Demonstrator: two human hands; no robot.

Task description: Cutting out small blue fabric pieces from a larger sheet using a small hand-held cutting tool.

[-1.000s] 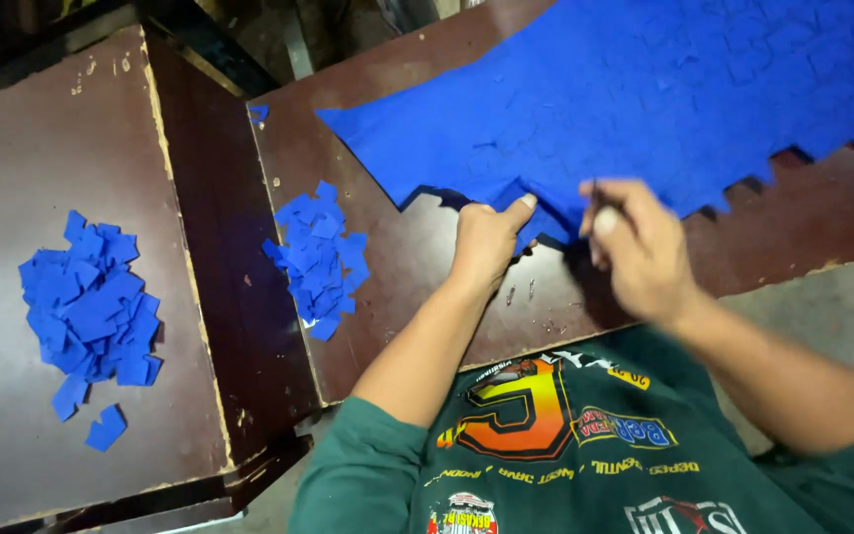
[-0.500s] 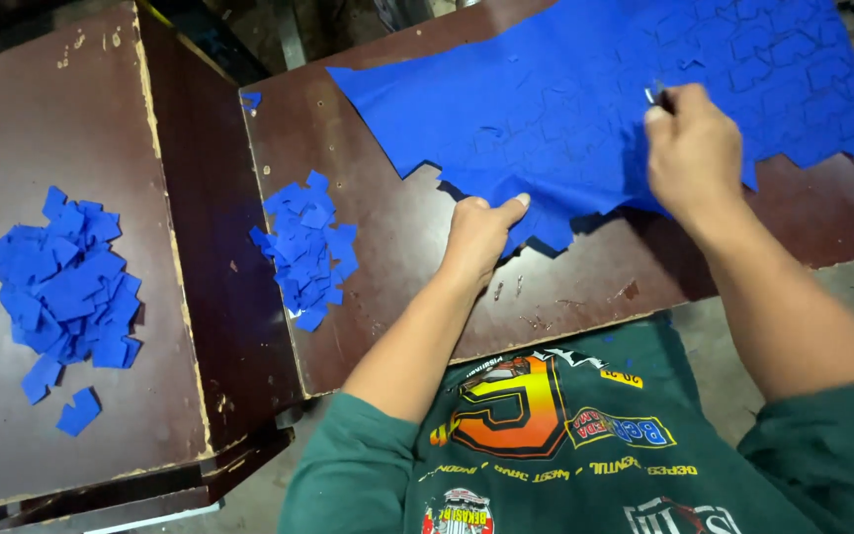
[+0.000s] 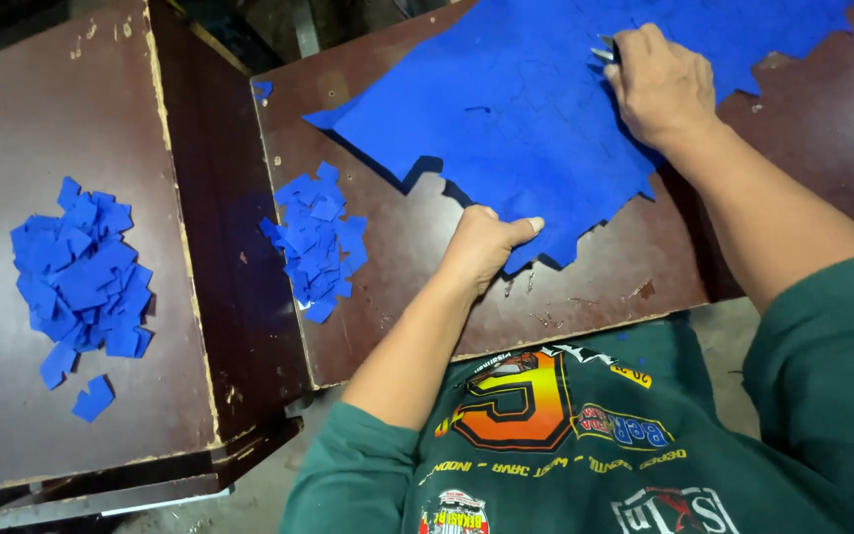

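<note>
A large blue sheet (image 3: 536, 109) with a jagged, cut-out edge lies across the dark brown table (image 3: 605, 267). My left hand (image 3: 486, 242) pinches the sheet's near edge between thumb and fingers. My right hand (image 3: 659, 84) rests on top of the sheet farther back, fingers curled around a small metal tool whose tip shows at the fingertips. A heap of small blue cut pieces (image 3: 316, 242) lies on the table just left of my left hand.
A second, larger heap of blue pieces (image 3: 81, 277) sits on a separate brown board (image 3: 61, 119) to the left, across a dark gap. Bare floor shows below the table edge by my green shirt.
My right hand has moved from the sheet's near edge up onto the middle of the sheet. My left hand stays gripping the near edge. The view has shifted, so the heaps appear farther right.
</note>
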